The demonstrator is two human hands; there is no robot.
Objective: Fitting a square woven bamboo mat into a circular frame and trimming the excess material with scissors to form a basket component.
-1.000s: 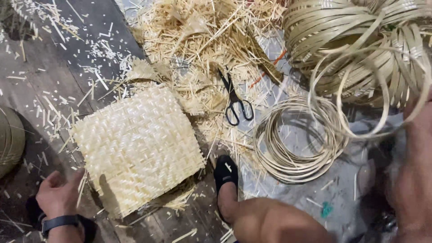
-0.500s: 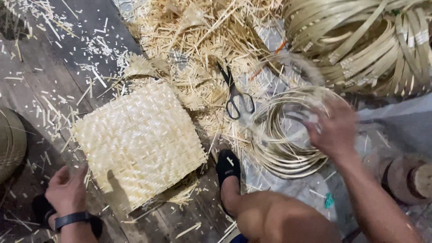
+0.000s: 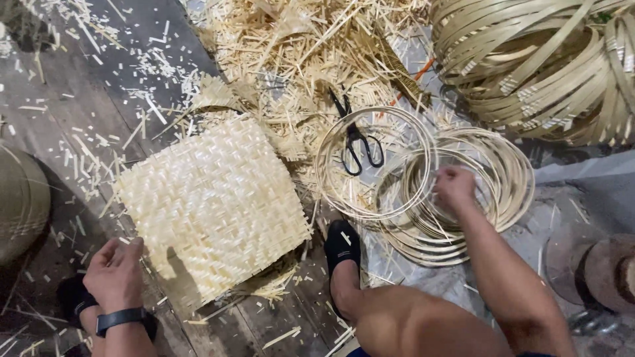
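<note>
Thin bamboo hoops [image 3: 456, 198]: stack of pale rings flat on the floor, right of centre, one loose hoop [image 3: 377, 162] slid off to the left and lying around the black scissors [image 3: 357, 142]. R hand [image 3: 455, 187] is on the stack, fingers closed on a ring or two at the inner edge; exact count can't be told. Woven square mat [image 3: 211, 198] lies flat, left of the hoops, well apart from them. L hand [image 3: 116, 274] rests at the mat's lower-left corner, fingers loosely curled, holding nothing, wristband behind it. Foot in black sandal [image 3: 342, 246] between mat & hoops. Rec.: to lift one ring cleanly, pinch only the top one, raise it level so neighbours don't snag. Surroundings: shavings pile [image 3: 297, 53] above, big coil of wide strips [image 3: 542, 66] top right.
</note>
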